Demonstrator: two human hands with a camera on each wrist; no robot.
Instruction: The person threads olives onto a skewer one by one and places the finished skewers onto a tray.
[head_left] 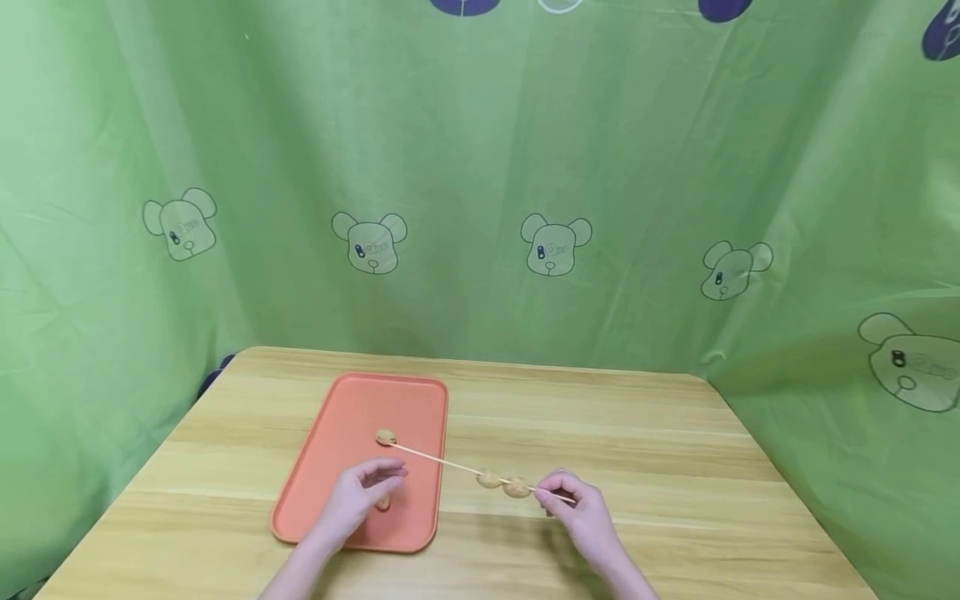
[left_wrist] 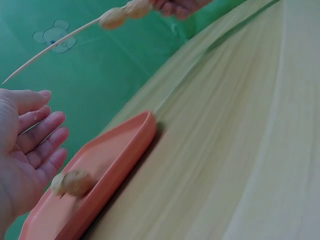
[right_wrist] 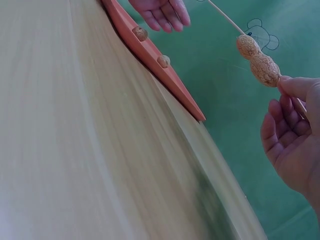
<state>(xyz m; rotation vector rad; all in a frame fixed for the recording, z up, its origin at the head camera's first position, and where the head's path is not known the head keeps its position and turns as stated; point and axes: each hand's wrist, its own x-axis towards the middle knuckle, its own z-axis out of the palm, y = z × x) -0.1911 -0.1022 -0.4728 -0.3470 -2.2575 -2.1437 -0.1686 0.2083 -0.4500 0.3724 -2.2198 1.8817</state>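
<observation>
My right hand [head_left: 581, 510] pinches a thin wooden skewer [head_left: 442, 461] near its right end, between thumb and forefinger. Threaded on it close to those fingers are two tan, wrinkled, roundish food pieces [right_wrist: 264, 69], side by side. The skewer's bare, pointed end [left_wrist: 30, 62] reaches left over a coral tray [head_left: 367, 400]. My left hand [head_left: 356, 493] hovers above the tray with fingers loosely bent, holding nothing; in the left wrist view the tip is apart from it. Two similar pieces lie on the tray, one farther back [head_left: 386, 437], the other [head_left: 384, 503] partly hidden by the left hand.
The tray lies on the left half of a light wood-grain table [head_left: 600, 425]. A green curtain [head_left: 465, 167] with bear-head outlines hangs behind the table and along both sides.
</observation>
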